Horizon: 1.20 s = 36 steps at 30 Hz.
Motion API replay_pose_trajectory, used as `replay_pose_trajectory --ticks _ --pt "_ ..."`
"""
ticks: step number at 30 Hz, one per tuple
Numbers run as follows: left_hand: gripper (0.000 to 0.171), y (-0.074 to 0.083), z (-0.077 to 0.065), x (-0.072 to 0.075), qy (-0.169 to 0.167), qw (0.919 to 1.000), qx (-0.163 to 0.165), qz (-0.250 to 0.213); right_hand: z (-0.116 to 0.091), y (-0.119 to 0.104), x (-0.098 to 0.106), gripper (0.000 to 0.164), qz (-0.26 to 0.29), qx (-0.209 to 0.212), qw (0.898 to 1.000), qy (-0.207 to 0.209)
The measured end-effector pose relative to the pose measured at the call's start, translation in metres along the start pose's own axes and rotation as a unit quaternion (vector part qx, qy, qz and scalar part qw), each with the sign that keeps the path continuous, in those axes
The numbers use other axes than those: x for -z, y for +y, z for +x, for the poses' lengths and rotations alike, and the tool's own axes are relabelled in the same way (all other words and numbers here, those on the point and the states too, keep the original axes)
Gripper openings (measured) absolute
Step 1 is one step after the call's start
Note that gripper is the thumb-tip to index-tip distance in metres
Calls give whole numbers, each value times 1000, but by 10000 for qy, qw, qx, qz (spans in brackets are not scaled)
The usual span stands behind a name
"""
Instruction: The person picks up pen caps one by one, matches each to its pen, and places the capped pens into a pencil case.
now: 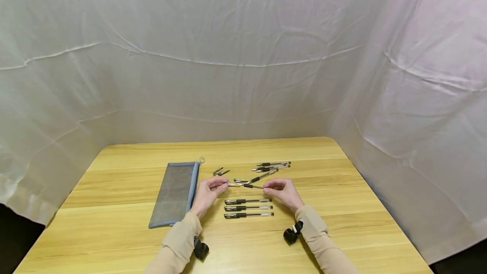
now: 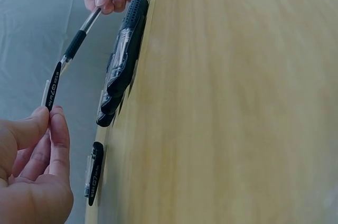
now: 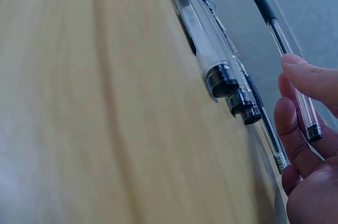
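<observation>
**A:** L hand (image 1: 207, 194), status?
**B:** Ctr of head-view frame. Thumb + fingers pinch a cap (image 2: 53, 86), blk clip w/ lettering legible in part, L wrist view.

**A:** R hand (image 1: 283, 191)?
**B:** R of ctr, same view. Thumb + fingers pinch a pen (image 3: 279, 35) by rear of clear barrel, blk grip section exposed.

**A:** Pen posn?
**B:** Approx. ctr of frame, between hands, tip twd L. Tip at cap mouth; can't tell if inside.

**A:** Other items nr hands?
**B:** Three capped pens (image 1: 248, 208), in a row just below ctr, approx. parallel. Above held pen: one angled pen (image 1: 262, 177), uncapped, w/ spare cap (image 1: 239, 180) nr its tip. Uncapped pens (image 1: 271, 168) grouped higher, R of ctr. Two loose caps (image 1: 223, 172) above L hand, close tog.

**A:** Remainder?
**B:** Mesh pouch (image 1: 173, 193), blue edging, L of ctr, flat on wood-grain table (image 1: 114, 198). Pale curtain (image 1: 228, 75) across upper frame.
</observation>
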<state>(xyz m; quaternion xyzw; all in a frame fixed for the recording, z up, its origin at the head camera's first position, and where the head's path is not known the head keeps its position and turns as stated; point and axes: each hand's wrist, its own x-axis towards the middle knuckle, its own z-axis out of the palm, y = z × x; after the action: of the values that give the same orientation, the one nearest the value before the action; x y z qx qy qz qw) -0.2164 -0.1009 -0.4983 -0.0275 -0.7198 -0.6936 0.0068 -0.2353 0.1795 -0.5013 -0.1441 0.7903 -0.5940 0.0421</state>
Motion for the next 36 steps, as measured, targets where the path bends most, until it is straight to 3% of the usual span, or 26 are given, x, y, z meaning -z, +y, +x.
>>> replay_pose_trajectory --ticks 5,8,22,31,36 --pt "24 0 0 -1 -63 10000 -31 8 -8 -23 -1 23 82 -44 9999 -91" --pt "24 -1 0 -1 -79 9999 -35 55 -8 -24 -2 22 71 -45 9999 -94" --pt "22 -1 0 -1 -111 9999 -47 64 5 11 0 23 -30 33 10000 -35" --pt "24 -1 0 0 -131 9997 -70 181 5 11 1 23 -58 6 10000 -8" --pt "25 -1 1 0 -221 9995 -154 187 1 -1 1 21 -1 42 9999 -98"
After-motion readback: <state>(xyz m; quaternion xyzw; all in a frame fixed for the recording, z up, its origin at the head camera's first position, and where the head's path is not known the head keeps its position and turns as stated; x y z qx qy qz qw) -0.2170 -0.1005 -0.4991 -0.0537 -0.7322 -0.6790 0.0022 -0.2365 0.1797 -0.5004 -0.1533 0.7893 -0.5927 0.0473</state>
